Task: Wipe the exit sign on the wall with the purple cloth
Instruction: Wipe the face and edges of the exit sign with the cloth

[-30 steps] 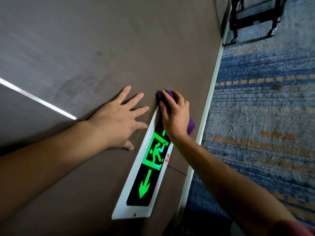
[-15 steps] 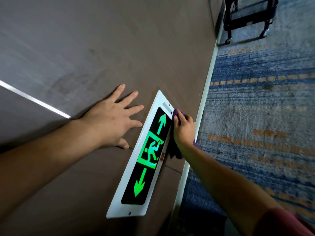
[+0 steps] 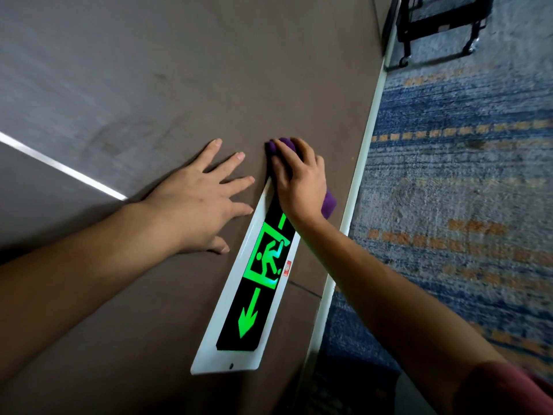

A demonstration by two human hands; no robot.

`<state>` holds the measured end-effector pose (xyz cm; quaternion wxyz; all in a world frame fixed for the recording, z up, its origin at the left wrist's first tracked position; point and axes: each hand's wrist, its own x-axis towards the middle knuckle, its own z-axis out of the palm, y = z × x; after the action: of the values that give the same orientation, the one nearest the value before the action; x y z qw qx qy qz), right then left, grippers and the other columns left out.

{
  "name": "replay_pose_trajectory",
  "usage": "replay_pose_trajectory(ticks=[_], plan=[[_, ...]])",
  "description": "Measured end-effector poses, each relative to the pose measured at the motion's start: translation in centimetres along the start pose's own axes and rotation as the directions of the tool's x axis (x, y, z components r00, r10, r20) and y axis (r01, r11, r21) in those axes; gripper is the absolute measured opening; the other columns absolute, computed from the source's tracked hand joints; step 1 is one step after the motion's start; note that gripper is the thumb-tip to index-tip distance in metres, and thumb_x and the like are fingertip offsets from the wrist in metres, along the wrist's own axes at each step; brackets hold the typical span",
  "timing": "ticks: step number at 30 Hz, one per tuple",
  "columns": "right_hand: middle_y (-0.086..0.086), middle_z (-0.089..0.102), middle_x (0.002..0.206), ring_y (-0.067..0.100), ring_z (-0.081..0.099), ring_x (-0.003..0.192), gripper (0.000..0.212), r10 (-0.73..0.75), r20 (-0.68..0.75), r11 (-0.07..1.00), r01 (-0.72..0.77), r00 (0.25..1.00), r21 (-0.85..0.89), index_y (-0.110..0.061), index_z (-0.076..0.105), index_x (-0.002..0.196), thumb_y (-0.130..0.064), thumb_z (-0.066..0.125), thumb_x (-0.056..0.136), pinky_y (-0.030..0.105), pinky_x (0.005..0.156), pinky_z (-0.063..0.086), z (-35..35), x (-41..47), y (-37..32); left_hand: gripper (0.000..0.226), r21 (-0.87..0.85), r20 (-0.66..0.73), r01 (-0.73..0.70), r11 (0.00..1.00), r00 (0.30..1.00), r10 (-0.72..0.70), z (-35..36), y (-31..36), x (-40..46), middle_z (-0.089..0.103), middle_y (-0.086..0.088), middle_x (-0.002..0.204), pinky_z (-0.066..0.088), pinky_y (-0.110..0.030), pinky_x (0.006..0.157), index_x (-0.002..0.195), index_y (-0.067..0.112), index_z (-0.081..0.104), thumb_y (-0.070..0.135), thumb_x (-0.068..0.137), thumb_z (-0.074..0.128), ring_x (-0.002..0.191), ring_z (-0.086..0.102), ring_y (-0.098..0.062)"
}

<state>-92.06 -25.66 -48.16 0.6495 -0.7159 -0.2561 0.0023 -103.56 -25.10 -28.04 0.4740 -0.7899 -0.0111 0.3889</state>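
The right hand (image 3: 300,184) presses the cloth (image 3: 328,203) on the far end of the exit sign (image 3: 254,283); the left hand (image 3: 194,202) lies flat on the wall (image 3: 179,70) just left of it.

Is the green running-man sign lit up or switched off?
Lit up. On the exit sign the running figure and the down arrow glow bright green against the black panel. The right hand with the purple cloth covers its far end.
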Motion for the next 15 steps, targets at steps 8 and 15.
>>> replay_pose_trajectory(ticks=[8, 15], plan=[[-0.017, 0.038, 0.165, 0.01, 0.046, 0.145, 0.042, 0.362, 0.102, 0.899, -0.376, 0.927, 0.227, -0.041, 0.052, 0.149, -0.044, 0.05, 0.107, 0.039, 0.11, 0.05, 0.9, -4.4, 1.7, 0.088, -0.026, -0.009, 0.022, 0.999, 1.0, -0.022, 0.1, 0.3, 0.3, -0.001, -0.002, 0.173, -0.016, -0.067, 0.119, 0.16, 0.038, 0.017, 0.08, 0.087, 0.044, 0.157, -0.017, -0.038], [-0.028, 0.03, 0.163, 0.007, 0.039, 0.15, 0.049, 0.271, 0.142, 0.913, -0.301, 0.952, 0.276, -0.045, 0.05, 0.149, -0.029, 0.06, 0.104, 0.038, 0.115, 0.046, -0.1, -17.1, -1.9, 0.09, -0.031, -0.015, 0.031, 0.999, 0.999, -0.032, 0.0, 0.4, 0.2, 0.0, -0.002, 0.173, -0.017, -0.066, 0.118, 0.16, 0.038, 0.016, 0.08, 0.086, 0.046, 0.157, -0.016, -0.038]])
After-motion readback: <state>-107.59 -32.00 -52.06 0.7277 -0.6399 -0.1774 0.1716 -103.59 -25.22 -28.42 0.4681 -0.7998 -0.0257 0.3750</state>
